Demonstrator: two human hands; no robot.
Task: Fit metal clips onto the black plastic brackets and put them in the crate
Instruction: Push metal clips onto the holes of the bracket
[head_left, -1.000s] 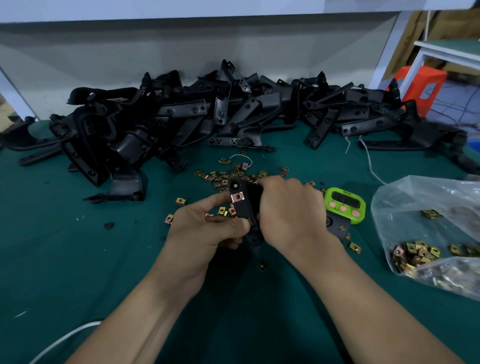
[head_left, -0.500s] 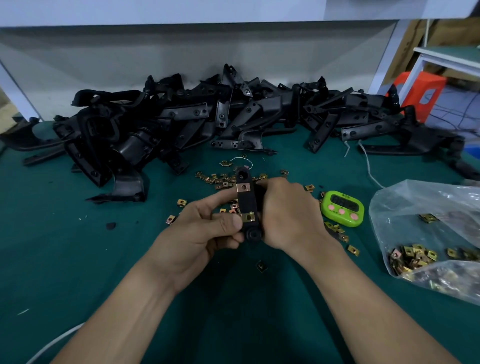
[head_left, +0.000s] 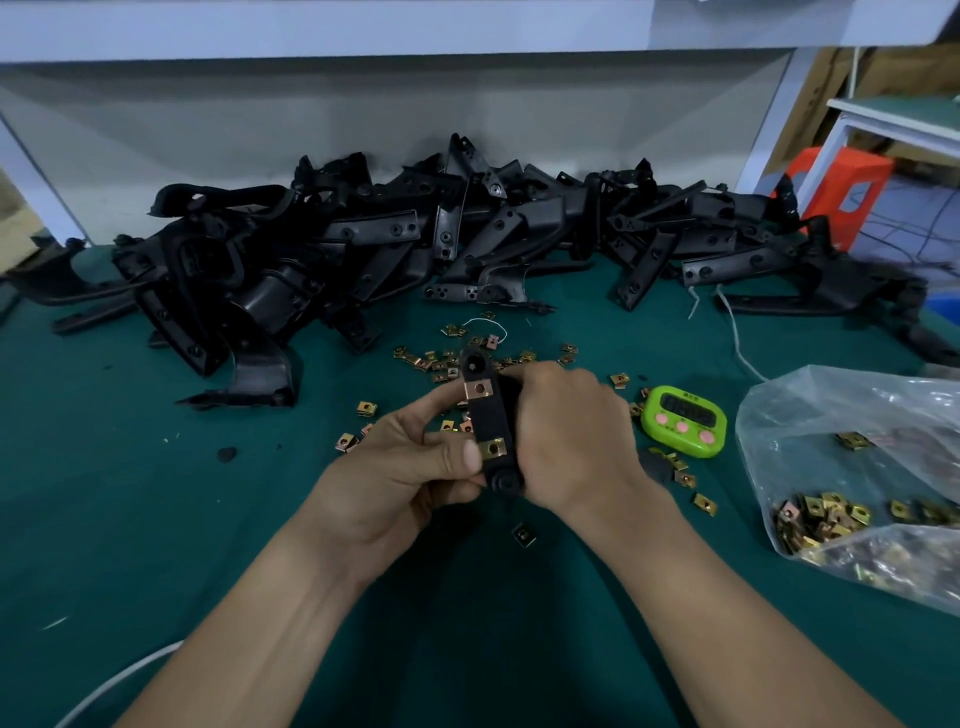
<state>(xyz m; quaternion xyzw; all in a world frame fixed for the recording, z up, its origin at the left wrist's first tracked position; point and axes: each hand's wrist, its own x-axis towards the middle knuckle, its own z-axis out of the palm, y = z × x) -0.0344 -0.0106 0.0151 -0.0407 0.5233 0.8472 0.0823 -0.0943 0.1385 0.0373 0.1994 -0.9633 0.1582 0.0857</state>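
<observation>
Between both hands stands a black plastic bracket, held upright above the green table. Two metal clips sit on it: an upper clip and a lower clip. My left hand grips the bracket's left side, its thumb tip against the lower clip and a finger up by the upper clip. My right hand wraps round the bracket's right side and hides that edge. Loose metal clips lie scattered just behind the hands. No crate is in view.
A big heap of black brackets fills the back of the green table. A green timer sits right of my hands. Further right lies a clear plastic bag of clips. A white cable runs off at the front left.
The bracket was turned from tilted to upright in my hands. A second clip has appeared on its lower end, under my left thumb. Both hands keep their hold.
</observation>
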